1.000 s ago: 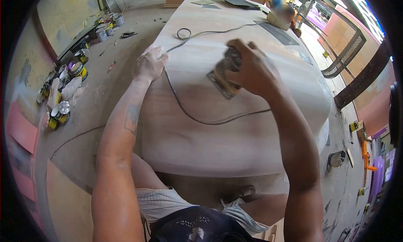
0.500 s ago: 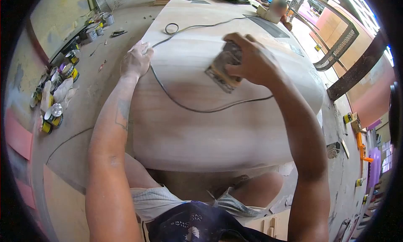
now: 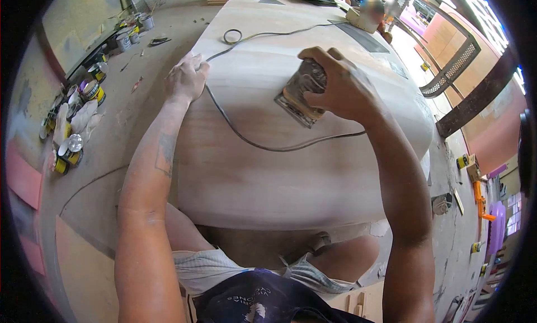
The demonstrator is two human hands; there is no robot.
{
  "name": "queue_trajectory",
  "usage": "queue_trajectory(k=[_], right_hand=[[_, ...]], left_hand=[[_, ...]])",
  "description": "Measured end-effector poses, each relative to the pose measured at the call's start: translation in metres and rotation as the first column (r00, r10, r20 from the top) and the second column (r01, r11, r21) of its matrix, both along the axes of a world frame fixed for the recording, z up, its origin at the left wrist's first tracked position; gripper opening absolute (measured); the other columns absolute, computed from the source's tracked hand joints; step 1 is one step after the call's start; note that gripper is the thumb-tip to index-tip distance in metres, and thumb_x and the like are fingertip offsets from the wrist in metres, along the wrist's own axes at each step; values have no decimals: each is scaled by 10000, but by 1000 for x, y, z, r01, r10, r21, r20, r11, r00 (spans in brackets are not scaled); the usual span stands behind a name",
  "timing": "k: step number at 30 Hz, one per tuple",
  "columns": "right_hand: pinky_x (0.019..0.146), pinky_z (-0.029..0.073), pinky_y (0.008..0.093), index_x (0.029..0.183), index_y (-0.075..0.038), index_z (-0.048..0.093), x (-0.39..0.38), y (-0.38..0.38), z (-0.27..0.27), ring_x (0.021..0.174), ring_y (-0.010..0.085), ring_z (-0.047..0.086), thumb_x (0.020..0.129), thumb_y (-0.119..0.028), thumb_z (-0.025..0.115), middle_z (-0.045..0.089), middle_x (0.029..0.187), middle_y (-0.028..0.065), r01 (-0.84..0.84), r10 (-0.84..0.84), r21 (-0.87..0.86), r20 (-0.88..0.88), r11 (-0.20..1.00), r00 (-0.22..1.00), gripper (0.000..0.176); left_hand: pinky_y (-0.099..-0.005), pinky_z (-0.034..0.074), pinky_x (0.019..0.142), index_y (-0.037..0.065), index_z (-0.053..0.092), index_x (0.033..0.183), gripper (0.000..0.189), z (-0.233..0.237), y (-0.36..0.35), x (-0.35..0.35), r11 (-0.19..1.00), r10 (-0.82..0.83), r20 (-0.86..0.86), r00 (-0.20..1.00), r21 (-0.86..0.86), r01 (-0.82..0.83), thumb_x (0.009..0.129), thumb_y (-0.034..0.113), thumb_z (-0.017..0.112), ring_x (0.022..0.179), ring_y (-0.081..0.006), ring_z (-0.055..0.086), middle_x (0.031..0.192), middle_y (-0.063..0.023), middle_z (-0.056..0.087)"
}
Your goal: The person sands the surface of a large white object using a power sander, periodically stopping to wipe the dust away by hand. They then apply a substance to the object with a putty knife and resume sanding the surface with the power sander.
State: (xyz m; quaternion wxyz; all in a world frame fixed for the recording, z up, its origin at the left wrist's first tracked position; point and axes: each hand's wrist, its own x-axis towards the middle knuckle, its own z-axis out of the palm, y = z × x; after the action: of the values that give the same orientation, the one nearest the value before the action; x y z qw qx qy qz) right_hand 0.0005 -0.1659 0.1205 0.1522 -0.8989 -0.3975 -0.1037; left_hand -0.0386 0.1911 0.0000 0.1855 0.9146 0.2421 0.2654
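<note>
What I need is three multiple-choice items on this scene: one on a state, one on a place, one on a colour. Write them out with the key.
1. The right hand is:
A. open and lifted
B. shut on the sander
C. flat on the floor

2. The left hand rests:
A. on the sander
B. on a knee
C. at the left edge of the wooden panel

3. The cord lying across the panel is:
A. black
B. orange
C. white

Key:
1 B, its fingers wrap the sander's body, which sits on the panel.
2 C, it sits at the panel's edge, right beside the cord.
3 A, it shows as a dark line on the pale wood.
</note>
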Motion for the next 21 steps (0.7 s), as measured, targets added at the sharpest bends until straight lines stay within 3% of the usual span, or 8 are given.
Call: queue_trajectory(k=[8, 11, 17, 21], right_hand=[[962, 589, 476, 1407, -234, 602, -1, 70, 2, 1119, 364, 716, 799, -401, 836, 685, 1241, 154, -203, 208, -55, 101, 978, 973, 672], [946, 582, 484, 1381, -269, 618, 3, 93, -8, 1084, 372, 708, 717, -312, 815, 680, 1223, 131, -290, 285, 6, 151, 957, 946, 694], [957, 581, 483, 1389, -282, 617, -11, 117, -1, 1099, 368, 710, 730, -321, 801, 684, 1228, 131, -304, 311, -76, 132, 950, 941, 686], [953, 582, 487, 1390, -283, 618, -12, 112, -4, 1099, 365, 711, 735, -320, 799, 687, 1219, 128, -298, 304, -64, 136, 952, 943, 680]], left_hand=[[-425, 440, 1183, 121, 702, 1398, 523, -7, 7, 4, 999, -46, 78, 996, 14, 45, 1001, 444, 594, 1405, -336, 576, 1538, -140, 596], [-425, 452, 1171, 119, 709, 1385, 506, -3, 3, 2, 1000, -31, 78, 997, 9, 30, 1001, 434, 611, 1392, -334, 587, 1517, -143, 612], [-414, 452, 1178, 132, 705, 1400, 567, -1, 5, 2, 998, -23, 53, 998, -50, 26, 961, 471, 588, 1406, -278, 581, 1539, -109, 601], [-405, 447, 1180, 116, 716, 1377, 531, -3, 5, 3, 999, -28, 77, 997, -32, 31, 975, 443, 600, 1403, -286, 583, 1511, -117, 623]])
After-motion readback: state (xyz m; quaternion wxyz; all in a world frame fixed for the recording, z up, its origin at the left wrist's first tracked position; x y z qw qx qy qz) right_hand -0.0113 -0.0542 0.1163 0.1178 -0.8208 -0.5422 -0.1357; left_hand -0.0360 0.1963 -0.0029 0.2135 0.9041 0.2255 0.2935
